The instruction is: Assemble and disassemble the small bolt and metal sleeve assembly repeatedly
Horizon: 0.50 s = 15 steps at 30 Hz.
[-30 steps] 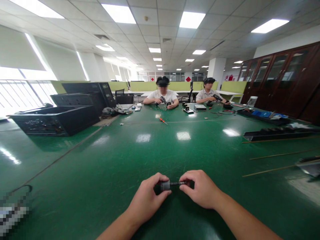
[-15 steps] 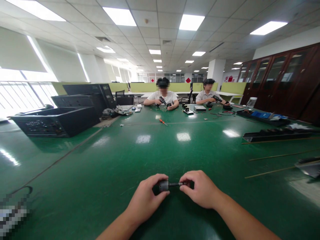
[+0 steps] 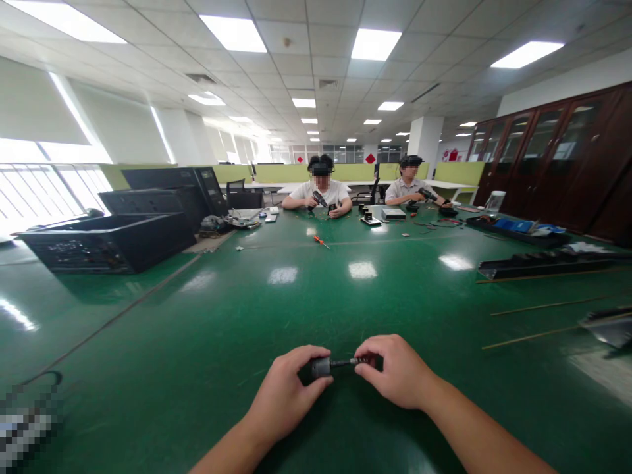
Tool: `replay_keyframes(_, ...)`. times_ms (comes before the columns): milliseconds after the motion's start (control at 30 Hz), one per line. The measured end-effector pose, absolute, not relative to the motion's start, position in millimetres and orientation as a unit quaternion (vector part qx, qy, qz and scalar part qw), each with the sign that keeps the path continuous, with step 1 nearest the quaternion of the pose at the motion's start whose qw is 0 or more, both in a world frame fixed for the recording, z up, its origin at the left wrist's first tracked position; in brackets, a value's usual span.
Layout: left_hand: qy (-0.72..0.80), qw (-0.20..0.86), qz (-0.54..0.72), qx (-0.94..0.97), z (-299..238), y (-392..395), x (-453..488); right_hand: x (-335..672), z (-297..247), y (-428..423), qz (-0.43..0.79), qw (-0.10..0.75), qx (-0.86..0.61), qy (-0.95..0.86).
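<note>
- The cylinder [image 3: 321, 367] is clamped between thumb and fingers of the left hand [image 3: 285, 390].
- The rod [image 3: 340, 363] is pinched near its right end by the right hand [image 3: 397, 375]; the hands are set apart, bridged by the two parts.
- Cylinder and rod are lined up between the hands, over the table [image 3: 316, 303].
- Their long axis is laid sideways, nearly level, the rod pointed from the cylinder toward the right hand, its end partly hidden by fingers.
- A screwdriver [image 3: 320, 240] is seen well beyond the hands.

Metallic-looking cylinder [image 3: 321, 367], smooth glossy tabletop [image 3: 316, 303]
</note>
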<state>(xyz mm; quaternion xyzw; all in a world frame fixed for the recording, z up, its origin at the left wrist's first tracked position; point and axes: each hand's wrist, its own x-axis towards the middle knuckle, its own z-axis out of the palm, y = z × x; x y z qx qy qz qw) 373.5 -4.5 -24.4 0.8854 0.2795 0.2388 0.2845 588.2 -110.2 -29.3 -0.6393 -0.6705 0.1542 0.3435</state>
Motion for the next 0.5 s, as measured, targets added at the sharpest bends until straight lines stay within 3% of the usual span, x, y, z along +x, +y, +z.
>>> replay_keyframes(367, 0.313, 0.273, 0.259, 0.872, -19.9, 1.1, 371.9, 595.8, -33.8, -104.5, 0.176, 0.366, -0.667, -0.625)
replay_keyframes(500, 0.352, 0.346, 0.247, 0.834, -16.3, -0.8, 374.8, 598.6, -40.3, -98.8, 0.197, 0.390, -0.666, -0.605)
